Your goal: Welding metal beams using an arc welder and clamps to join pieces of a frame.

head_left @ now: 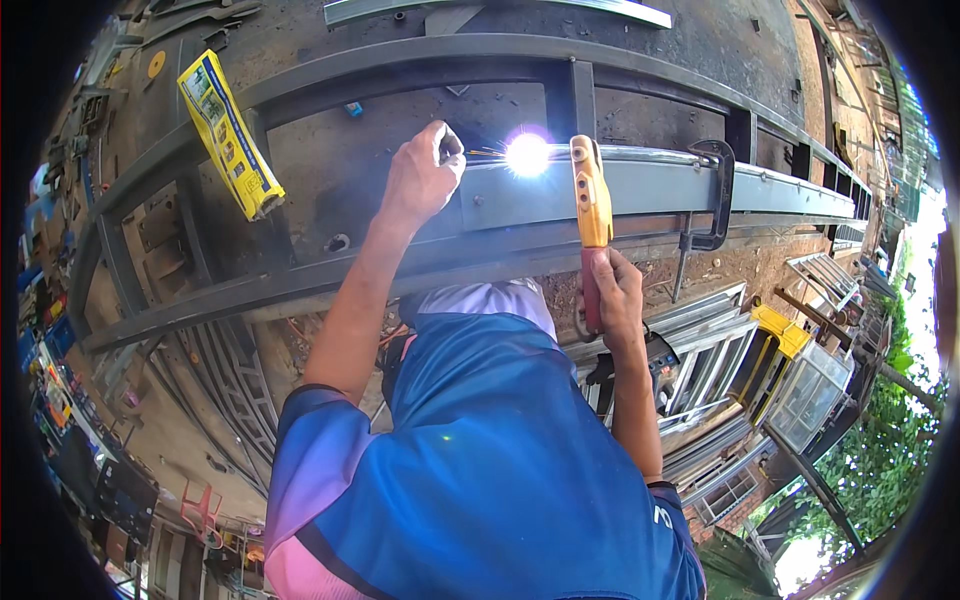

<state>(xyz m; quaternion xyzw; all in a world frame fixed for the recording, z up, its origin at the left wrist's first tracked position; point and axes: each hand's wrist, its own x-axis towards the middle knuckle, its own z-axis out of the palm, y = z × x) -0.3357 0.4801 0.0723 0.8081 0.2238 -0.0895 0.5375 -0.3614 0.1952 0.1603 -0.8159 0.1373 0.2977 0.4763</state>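
Observation:
My right hand (617,295) is wrapped round the red handle of a yellow welding electrode holder (592,195), held upright over the work. Just left of the holder's jaws a white welding arc (527,155) glares on the upper edge of a grey steel bar (655,188), throwing orange sparks leftward. The glare hides the electrode tip and the joint. My left hand (425,178) is closed, its fingers curled together, left of the arc; whatever it holds, if anything, is hidden. A black C-clamp (722,195) grips the bar at the right.
A long steel frame (420,52) with crosspieces spans the worktable. On its left part lies a yellow packet (230,135). Metal window frames (715,350) and a yellow box-like object (780,330) stand at the right. Steel lengths (225,380) lie on the ground at left.

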